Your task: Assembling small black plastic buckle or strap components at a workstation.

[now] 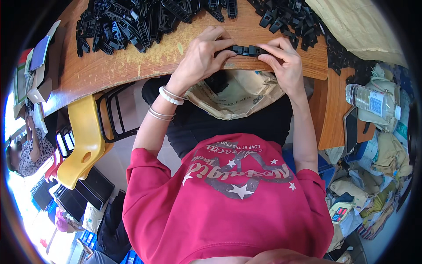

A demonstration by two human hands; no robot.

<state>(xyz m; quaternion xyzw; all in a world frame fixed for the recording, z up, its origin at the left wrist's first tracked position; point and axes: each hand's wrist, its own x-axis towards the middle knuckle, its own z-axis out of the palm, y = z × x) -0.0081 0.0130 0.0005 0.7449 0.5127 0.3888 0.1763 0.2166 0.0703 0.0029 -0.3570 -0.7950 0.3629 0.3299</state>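
Note:
Between my two hands a black plastic buckle-like part (246, 50) is held level, just above the table's near edge. My left hand (204, 53) pinches its left end between thumb and fingers. At the other end, my right hand (283, 59) grips it the same way. Its exact kind is too small to make out. A big heap of black ribbed plastic pieces (140, 26) lies beyond my left hand. Past my right hand is a second heap of black clip-shaped pieces (281, 17). An open brown paper bag (233, 108) sits on my lap below, with something dark inside.
The wooden table (110, 66) has a worn, curved near edge. On a lower wooden surface (336, 119) at right are a clear bottle (369, 101) and a phone (350, 130). A yellow chair (83, 136) stands at left; another person (33, 152) is beyond it.

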